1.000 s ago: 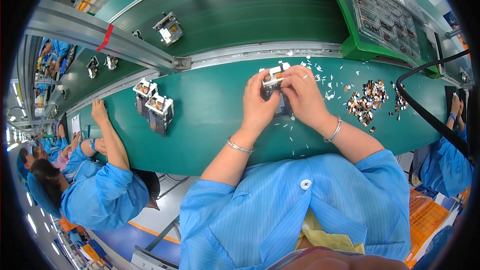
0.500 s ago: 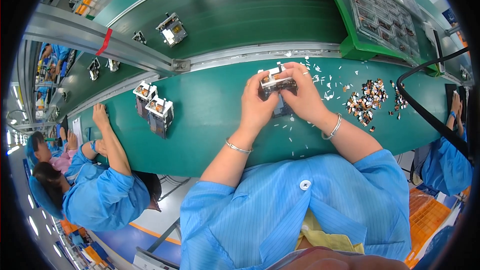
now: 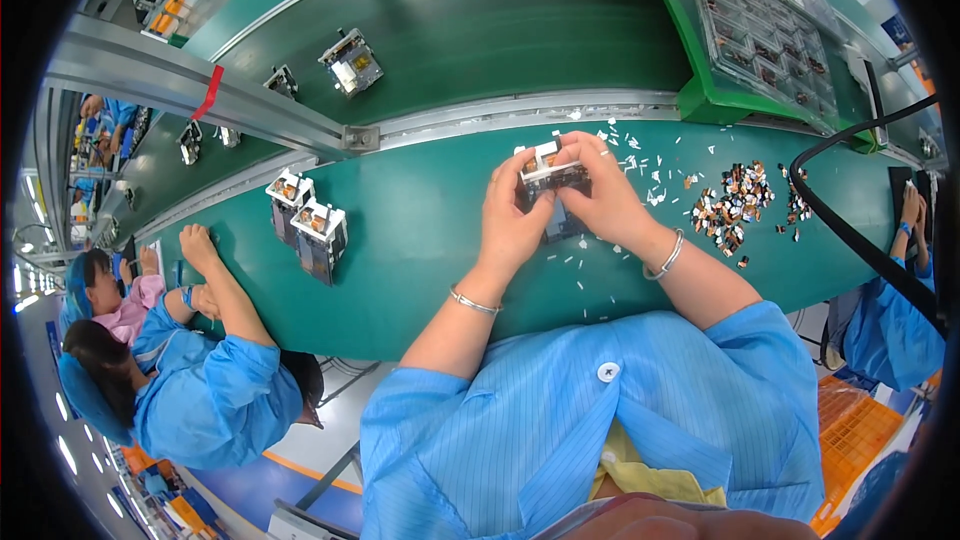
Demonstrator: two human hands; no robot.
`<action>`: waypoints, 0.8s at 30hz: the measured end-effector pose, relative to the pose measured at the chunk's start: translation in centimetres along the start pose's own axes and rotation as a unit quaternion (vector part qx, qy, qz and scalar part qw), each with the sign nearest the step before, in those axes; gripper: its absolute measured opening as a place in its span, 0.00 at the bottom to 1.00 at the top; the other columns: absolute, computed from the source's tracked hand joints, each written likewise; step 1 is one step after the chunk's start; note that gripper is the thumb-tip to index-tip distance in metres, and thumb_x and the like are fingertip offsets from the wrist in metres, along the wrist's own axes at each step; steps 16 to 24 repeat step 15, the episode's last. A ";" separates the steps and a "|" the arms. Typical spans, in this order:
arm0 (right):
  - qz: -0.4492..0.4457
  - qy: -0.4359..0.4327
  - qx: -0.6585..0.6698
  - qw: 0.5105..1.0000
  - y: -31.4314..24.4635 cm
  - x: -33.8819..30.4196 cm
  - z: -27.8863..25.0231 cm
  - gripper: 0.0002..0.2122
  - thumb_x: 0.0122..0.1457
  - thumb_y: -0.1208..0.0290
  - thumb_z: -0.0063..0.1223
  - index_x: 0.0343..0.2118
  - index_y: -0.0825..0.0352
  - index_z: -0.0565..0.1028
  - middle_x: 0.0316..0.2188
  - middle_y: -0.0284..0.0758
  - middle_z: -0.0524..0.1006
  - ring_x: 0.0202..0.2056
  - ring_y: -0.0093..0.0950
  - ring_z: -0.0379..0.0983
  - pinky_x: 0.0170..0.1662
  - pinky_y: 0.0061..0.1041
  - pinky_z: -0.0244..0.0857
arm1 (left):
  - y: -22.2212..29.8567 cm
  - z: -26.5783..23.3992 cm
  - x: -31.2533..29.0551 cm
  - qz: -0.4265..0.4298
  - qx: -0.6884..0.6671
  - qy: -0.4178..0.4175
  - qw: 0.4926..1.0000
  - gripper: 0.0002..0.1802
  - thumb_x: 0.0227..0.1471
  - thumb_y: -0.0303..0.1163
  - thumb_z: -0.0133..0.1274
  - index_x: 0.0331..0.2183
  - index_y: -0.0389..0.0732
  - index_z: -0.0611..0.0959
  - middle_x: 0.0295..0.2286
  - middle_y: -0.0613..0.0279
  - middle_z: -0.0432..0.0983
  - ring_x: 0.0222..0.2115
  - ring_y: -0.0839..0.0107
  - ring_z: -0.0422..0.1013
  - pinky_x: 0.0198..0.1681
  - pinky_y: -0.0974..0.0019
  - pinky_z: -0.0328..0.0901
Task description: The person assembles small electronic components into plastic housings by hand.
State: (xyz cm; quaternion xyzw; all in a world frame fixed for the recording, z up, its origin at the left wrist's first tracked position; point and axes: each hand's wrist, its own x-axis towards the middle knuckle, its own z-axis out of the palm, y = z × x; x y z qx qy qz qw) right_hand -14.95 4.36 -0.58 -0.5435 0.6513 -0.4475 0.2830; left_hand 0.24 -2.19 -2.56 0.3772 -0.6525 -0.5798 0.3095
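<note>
My left hand [image 3: 515,210] and my right hand [image 3: 600,185] are both closed around a small electronic module [image 3: 548,176] with a white frame on top and a dark body. The thumbs press its near side while the fingers wrap over the top and far edge. Just below it, a dark, flat-sided part [image 3: 566,222] shows beneath my hands; whether it belongs to the held module I cannot tell. To the left, two similar white-topped modules [image 3: 318,230] stand side by side on the green table [image 3: 420,240].
A pile of small orange, black and white parts [image 3: 735,202] lies at right, near scattered white slips [image 3: 640,160]. A green stand [image 3: 715,105] holds clear compartment trays [image 3: 765,35]. More modules [image 3: 352,62] sit on the conveyor beyond the rail. A black cable [image 3: 860,250] arches at right; co-workers [image 3: 215,380] sit nearby.
My hands keep hold of the module, with the fingers shifted slightly on it. The modules on the conveyor have moved a little to the right. The left co-worker's arm has shifted slightly.
</note>
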 end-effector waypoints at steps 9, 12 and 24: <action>0.016 -0.003 -0.008 1.000 -0.3 0.5 0.0 0.15 0.48 0.84 0.56 0.38 0.64 0.69 0.52 0.40 0.61 0.54 0.36 0.62 0.54 0.30 0.62 | 0.2 0.2 0.4 0.017 0.010 0.006 1.000 0.30 0.44 0.21 0.57 0.52 0.42 0.73 0.48 0.53 0.67 0.46 0.64 0.68 0.46 0.66 0.67; 0.031 -0.022 -0.010 0.999 -0.3 0.7 -0.1 0.15 0.48 0.83 0.57 0.39 0.64 0.69 0.53 0.39 0.61 0.54 0.37 0.62 0.54 0.29 0.62 | -0.3 0.0 0.3 0.015 0.033 0.006 0.999 0.33 0.45 0.21 0.57 0.55 0.42 0.71 0.48 0.52 0.67 0.46 0.65 0.68 0.45 0.67 0.68; 0.031 -0.047 0.022 0.998 0.6 1.4 -1.1 0.17 0.47 0.81 0.59 0.41 0.64 0.70 0.54 0.37 0.61 0.55 0.37 0.62 0.56 0.29 0.61 | -1.4 -0.7 -0.2 0.030 -0.048 -0.023 0.998 0.44 0.47 0.24 0.57 0.63 0.47 0.59 0.49 0.52 0.66 0.47 0.64 0.68 0.49 0.67 0.66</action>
